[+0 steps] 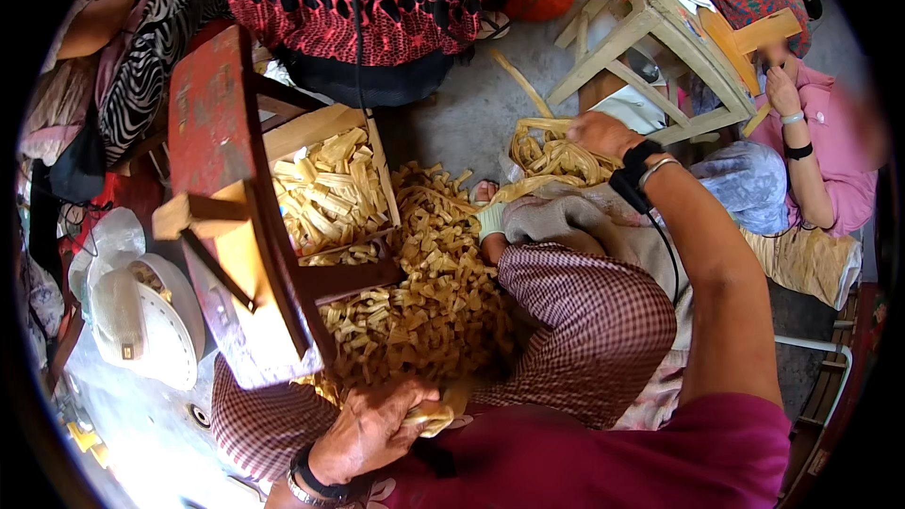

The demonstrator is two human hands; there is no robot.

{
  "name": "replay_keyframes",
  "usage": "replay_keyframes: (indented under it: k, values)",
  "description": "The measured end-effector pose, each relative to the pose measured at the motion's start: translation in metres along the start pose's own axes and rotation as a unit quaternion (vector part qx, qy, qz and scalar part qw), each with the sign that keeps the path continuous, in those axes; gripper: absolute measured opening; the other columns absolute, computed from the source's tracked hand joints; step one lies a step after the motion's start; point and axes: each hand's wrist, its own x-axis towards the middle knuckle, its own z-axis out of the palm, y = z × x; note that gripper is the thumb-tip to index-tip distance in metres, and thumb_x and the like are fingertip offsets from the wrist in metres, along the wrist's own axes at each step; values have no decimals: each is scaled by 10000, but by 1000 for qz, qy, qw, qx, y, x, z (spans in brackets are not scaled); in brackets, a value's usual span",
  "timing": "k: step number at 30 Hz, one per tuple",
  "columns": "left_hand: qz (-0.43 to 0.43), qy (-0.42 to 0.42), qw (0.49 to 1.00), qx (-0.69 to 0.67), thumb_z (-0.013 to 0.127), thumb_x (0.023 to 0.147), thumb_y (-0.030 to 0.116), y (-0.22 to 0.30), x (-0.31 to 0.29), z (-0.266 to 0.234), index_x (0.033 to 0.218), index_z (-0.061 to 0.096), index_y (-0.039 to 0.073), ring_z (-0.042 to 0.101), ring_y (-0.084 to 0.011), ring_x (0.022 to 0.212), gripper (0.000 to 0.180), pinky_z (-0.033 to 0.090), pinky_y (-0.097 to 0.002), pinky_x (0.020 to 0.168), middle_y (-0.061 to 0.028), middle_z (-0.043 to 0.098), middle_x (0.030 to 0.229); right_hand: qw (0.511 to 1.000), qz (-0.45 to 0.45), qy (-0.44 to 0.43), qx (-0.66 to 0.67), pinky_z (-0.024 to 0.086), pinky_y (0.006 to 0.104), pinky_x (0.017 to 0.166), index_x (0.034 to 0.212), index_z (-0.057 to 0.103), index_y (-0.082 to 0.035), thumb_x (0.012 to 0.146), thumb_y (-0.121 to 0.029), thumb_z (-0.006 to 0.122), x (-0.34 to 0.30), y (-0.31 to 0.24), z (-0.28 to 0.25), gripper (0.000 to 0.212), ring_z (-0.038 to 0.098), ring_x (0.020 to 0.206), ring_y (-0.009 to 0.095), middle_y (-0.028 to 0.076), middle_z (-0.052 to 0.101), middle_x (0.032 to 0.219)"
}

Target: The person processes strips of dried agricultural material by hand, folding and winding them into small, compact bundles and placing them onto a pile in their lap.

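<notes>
Close to my body, my left hand (372,426) is closed round a pale yellow flat strip (436,418), which looks like dried leaf or palm; its far end is smeared by motion. My right arm reaches forward over my knee. At its end my right hand (601,135), fingers curled, grips the edge of a loose bundle of long yellow strips (556,158) by my foot. Between my legs spreads a large heap of short folded strip pieces (424,311). More such pieces (330,190) fill a shallow wooden box (385,170) beyond the heap.
A worn red wooden bench (203,132) stands at my left, a wooden block (212,212) fixed on it. Behind it sits a white basket (174,325). A pale wooden stool (650,57) is ahead right. One person in pink (839,141) sits at right; another in a patterned skirt (358,14) is ahead.
</notes>
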Motion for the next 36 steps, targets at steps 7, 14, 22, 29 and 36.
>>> replay_keyframes:
  k: [7, 14, 22, 29, 36]
  values:
    - [-119, -5, 993, -16, 736, 732, 52, -7, 25, -1, 937, 633, 15, 665, -236, 728, 233, 521, -296, 637, -115, 656, 835, 963, 93, 227, 108, 468, 426, 739, 890, 618, -49, 843, -251, 570, 66, 98, 74, 213, 598, 842, 390, 207, 630, 838]
    - [-188, -3, 980, -60, 584, 802, 7, -15, 54, -9, 944, 641, 37, 646, -294, 801, 156, 512, -348, 666, -126, 652, 879, 956, 158, 208, 132, 455, 430, 836, 1086, 596, -107, 863, -310, 548, 145, 111, 129, 306, 578, 980, 385, 195, 638, 994]
    - [-257, -28, 965, -54, 645, 759, 1, -33, 81, -6, 950, 643, 15, 654, -280, 817, 191, 524, -330, 703, -141, 656, 902, 972, 164, 128, 110, 463, 426, 830, 1021, 669, -131, 832, -385, 585, 173, 122, 172, 328, 613, 938, 337, 140, 665, 968]
    - [-267, -15, 963, -40, 664, 754, 2, -31, 69, 1, 940, 635, 3, 657, -265, 768, 188, 521, -314, 667, -136, 653, 853, 920, 47, 133, 366, 460, 276, 656, 853, 621, -22, 787, -44, 660, 142, 73, 148, 80, 538, 689, 103, 29, 599, 713]
    - [-189, 11, 981, 32, 622, 742, -48, -30, 47, 7, 947, 634, -8, 637, -275, 736, 210, 500, -336, 647, -135, 644, 828, 942, -99, -64, 315, 450, 277, 696, 901, 595, -8, 849, -174, 598, 11, -5, 57, 174, 533, 725, 101, 10, 582, 755]
